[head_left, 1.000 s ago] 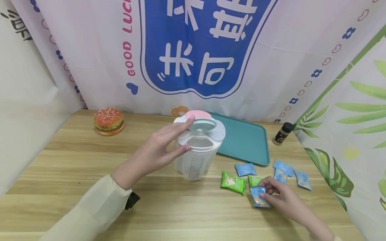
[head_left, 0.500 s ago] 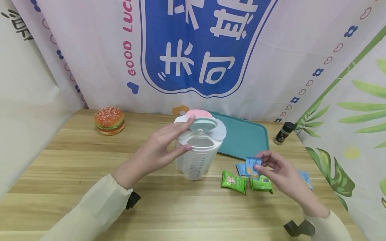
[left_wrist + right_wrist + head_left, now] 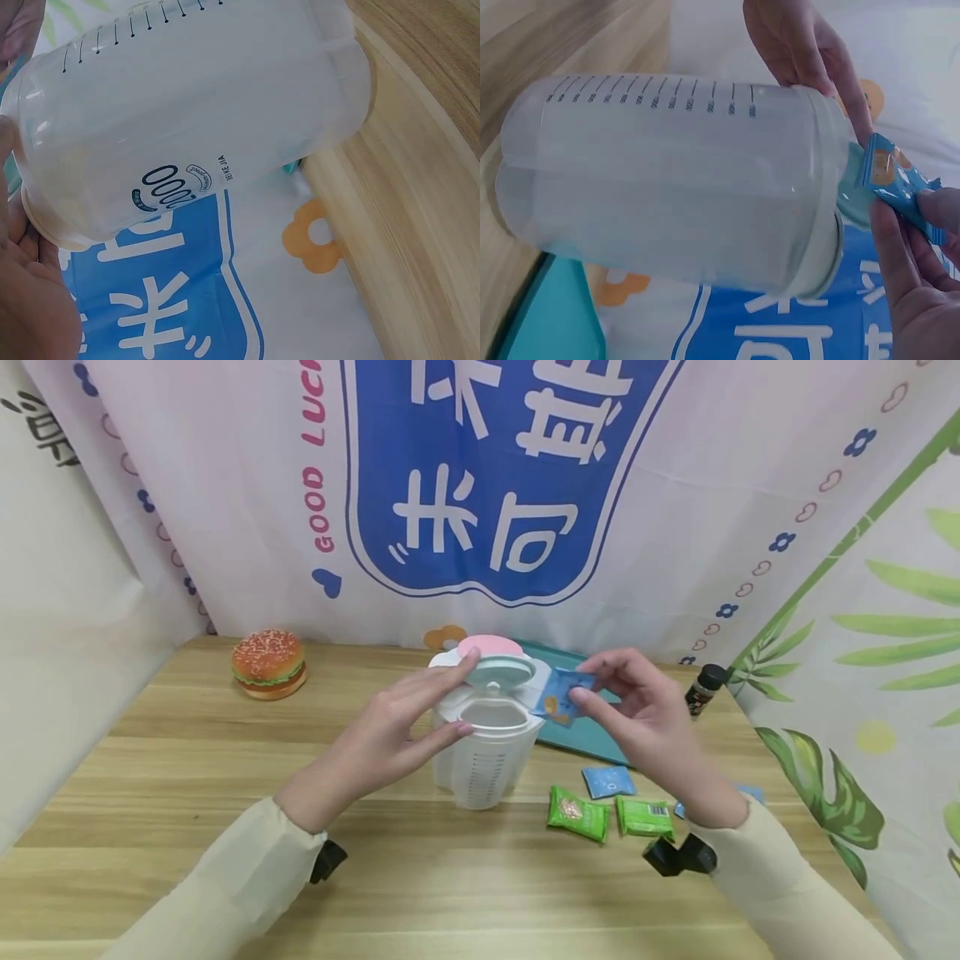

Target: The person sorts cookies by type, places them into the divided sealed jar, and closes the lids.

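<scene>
A translucent storage container (image 3: 487, 772) with a measuring scale stands upright on the table. One mint flap (image 3: 501, 673) on its lid is raised, baring an opening; a pink flap (image 3: 491, 646) lies behind it. My left hand (image 3: 382, 731) rests at the container's left side, index finger extended to the raised flap and thumb at the front rim. Between thumb and fingers, my right hand (image 3: 641, 714) pinches a blue snack packet (image 3: 900, 180), held at the lid's right edge, beside the opening. In the right wrist view the packet overlaps the mint flap.
Two green snack packets (image 3: 577, 814) and another blue packet (image 3: 609, 782) lie right of the container; more blue ones are partly hidden by the right forearm. A teal tray (image 3: 577, 739) lies behind. A toy hamburger (image 3: 268, 664) sits back left, a black-capped jar (image 3: 705, 689) back right.
My right hand has picked the blue packet up from beside the green ones and brought it up and left to the container's lid. The left hand has stayed in place.
</scene>
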A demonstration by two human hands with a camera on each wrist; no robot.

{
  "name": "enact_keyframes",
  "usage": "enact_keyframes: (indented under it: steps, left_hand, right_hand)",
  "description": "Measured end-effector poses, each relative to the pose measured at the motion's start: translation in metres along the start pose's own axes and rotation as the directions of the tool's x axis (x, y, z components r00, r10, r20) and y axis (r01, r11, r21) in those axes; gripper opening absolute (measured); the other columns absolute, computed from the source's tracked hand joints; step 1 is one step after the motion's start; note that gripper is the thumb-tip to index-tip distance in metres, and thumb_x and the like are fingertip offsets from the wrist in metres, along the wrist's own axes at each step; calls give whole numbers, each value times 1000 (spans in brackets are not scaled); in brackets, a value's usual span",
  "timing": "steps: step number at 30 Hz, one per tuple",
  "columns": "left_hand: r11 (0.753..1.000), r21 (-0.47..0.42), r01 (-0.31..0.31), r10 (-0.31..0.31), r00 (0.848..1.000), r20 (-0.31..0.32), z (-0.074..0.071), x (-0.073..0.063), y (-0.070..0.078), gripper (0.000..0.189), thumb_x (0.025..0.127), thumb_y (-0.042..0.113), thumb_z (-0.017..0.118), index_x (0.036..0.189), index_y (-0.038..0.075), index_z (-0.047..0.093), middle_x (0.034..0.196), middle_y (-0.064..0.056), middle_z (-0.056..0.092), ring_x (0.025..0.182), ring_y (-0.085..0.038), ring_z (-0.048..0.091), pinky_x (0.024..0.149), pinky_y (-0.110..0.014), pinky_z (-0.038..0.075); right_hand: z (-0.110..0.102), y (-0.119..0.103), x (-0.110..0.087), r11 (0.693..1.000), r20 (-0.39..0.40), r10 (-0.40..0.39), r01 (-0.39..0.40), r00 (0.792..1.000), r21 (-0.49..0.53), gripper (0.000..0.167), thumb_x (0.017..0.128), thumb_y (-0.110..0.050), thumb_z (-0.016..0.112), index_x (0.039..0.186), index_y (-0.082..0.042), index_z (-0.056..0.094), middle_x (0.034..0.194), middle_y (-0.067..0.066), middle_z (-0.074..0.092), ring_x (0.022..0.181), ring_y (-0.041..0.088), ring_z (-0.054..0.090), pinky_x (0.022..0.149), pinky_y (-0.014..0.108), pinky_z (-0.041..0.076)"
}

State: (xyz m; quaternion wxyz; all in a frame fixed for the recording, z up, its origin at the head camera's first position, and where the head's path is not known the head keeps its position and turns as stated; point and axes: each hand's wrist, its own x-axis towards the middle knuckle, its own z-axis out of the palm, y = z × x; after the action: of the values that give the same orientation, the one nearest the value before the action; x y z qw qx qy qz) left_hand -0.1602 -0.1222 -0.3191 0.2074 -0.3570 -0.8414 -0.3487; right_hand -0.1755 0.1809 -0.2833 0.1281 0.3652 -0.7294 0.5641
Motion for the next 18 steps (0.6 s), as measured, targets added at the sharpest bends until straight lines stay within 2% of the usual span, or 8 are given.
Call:
enact_keyframes:
  steps: [3,10,15,18]
  left_hand:
    - [1000,-3,-1,1,1000,5,1,-1,-1,78,95,22,79,162,17,41,156,-8,58,144,-29,56,119,-49,50]
    - [1000,-3,15,-15,1000,18,0,-1,1,77,96,24,78,163,20,39,158,-7,55,147,-28,54,120,-50,49]
    - [1000,1,14,-14,1000,21,0,-1,1,76,97,23,77,163,18,39,158,-8,56,146,-29,54,120,-50,49]
    - [1000,-2,15,-15,1000,14,-1,-3,0,76,96,22,78,163,17,40,157,-8,56,146,-29,55,120,-50,49]
  right_hand:
    - [15,-3,7,1000,13,-10,11,1000,-19,18,98,1,70,112,10,61,103,2,67,86,7,68,74,24,67]
    - [37,-3,13,987,6,-89,89,996,-131,20,93,12,70,111,8,62,106,13,70,96,7,72,80,25,67]
    - [45,0,10,966,82,-115,131,990,-221,18,94,6,72,111,2,65,106,12,71,95,19,73,80,24,67]
    - [49,2,10,963,125,-129,154,984,-219,16,94,7,72,108,1,67,105,11,70,97,22,72,83,24,67]
